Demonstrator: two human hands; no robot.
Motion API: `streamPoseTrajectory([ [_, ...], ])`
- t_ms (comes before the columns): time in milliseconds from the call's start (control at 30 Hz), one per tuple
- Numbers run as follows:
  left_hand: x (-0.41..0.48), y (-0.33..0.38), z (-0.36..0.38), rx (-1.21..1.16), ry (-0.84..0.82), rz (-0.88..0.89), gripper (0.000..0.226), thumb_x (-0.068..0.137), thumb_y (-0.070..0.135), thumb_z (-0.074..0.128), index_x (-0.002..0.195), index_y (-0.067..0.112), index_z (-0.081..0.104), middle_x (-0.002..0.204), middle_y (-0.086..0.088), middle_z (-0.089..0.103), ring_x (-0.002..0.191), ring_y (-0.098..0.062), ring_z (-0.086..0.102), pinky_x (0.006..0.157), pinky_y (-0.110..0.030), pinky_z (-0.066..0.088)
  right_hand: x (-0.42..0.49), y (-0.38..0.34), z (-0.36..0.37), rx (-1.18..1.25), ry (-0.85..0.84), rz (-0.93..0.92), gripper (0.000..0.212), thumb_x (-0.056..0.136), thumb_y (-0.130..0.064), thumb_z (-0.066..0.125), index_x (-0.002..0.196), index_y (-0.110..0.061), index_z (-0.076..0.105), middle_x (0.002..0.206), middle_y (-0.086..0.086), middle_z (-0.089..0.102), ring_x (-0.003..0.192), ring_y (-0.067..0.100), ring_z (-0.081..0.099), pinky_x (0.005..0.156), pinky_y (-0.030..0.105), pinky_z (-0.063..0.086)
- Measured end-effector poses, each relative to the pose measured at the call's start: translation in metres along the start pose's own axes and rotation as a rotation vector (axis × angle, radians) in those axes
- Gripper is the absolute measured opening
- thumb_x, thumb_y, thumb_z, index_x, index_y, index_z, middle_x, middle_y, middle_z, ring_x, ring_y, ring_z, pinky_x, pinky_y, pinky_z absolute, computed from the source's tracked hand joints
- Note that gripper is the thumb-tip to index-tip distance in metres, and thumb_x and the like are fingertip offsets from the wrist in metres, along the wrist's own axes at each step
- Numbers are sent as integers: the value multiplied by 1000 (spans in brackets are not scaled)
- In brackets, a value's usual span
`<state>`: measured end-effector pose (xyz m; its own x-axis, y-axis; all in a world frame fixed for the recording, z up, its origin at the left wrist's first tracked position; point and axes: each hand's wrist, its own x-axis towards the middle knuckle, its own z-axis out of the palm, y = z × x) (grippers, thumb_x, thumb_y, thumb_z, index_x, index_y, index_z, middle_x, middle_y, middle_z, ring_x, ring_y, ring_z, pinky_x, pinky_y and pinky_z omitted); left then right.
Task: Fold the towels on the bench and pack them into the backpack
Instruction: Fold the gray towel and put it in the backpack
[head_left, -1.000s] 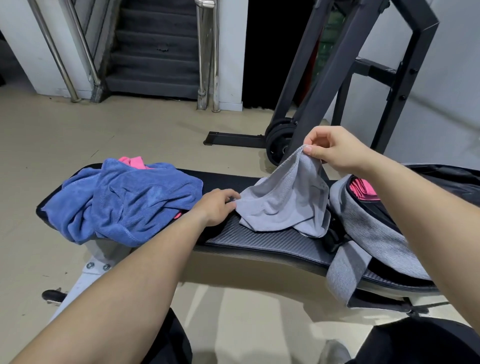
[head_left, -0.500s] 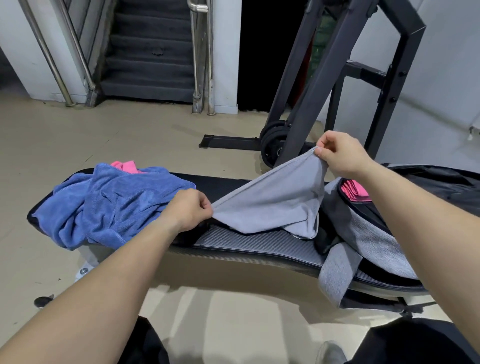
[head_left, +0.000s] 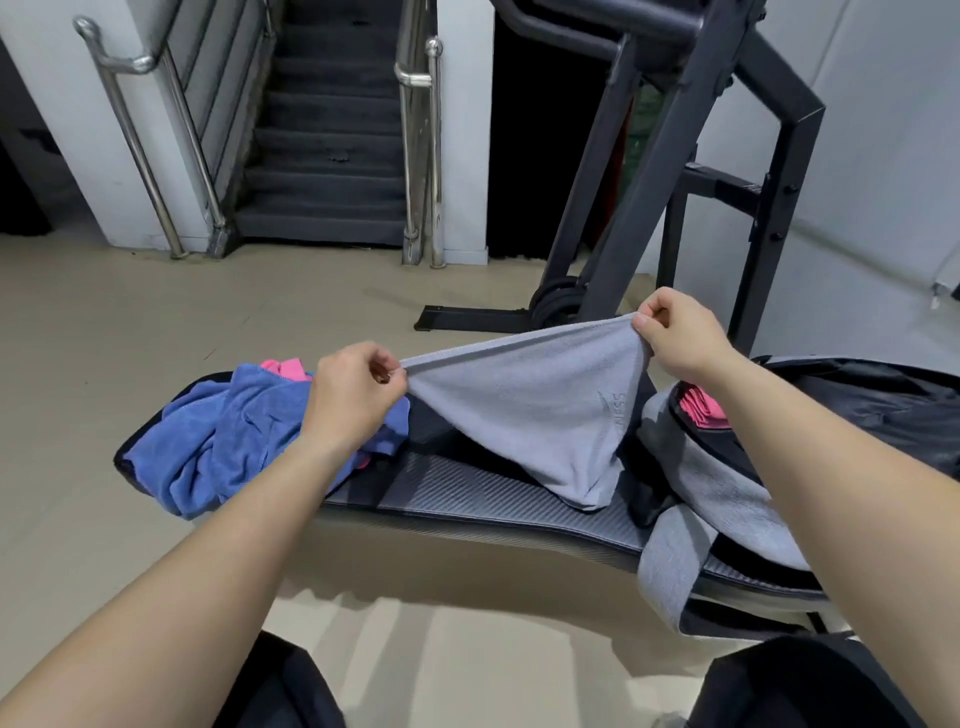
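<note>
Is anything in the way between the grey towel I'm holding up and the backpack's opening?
Nothing visible blocks it. The grey towel, pinched by the left hand and the right hand, hangs beside the backpack, whose mouth is open with a pink towel already inside.
</note>
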<state>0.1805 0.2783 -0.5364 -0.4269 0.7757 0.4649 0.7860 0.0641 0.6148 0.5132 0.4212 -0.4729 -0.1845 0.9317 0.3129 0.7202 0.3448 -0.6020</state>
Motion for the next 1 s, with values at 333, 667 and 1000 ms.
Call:
streamPoseTrajectory([
  [333, 65, 81, -81, 6, 164, 81, 19, 95, 18, 50, 101, 10, 66, 103, -8, 62, 101, -27, 55, 84, -35, 40, 1, -80, -53, 226, 212, -13, 14, 105, -23, 39, 102, -13, 49, 97, 1, 56, 90, 23, 52, 74, 34, 36],
  [667, 37, 94, -95, -89, 130, -56, 20, 103, 25, 38, 111, 12, 51, 100, -6, 57, 92, -28, 48, 75, -34, 34, -26, -83, -68, 148, 118, 18, 16, 104, -26, 40, 101, -14, 49, 103, 5, 60, 92, 24, 53, 78, 35, 37],
  [1000, 34, 53, -26, 193, -72, -132, 25, 101, 33, 40, 114, 19, 56, 113, -14, 65, 99, -36, 56, 80, -40, 45, -20, -25, -9, -123, -32, 173, 21, 103, -24, 40, 109, -6, 48, 106, 15, 61, 92, 35, 56, 73, 40, 42],
])
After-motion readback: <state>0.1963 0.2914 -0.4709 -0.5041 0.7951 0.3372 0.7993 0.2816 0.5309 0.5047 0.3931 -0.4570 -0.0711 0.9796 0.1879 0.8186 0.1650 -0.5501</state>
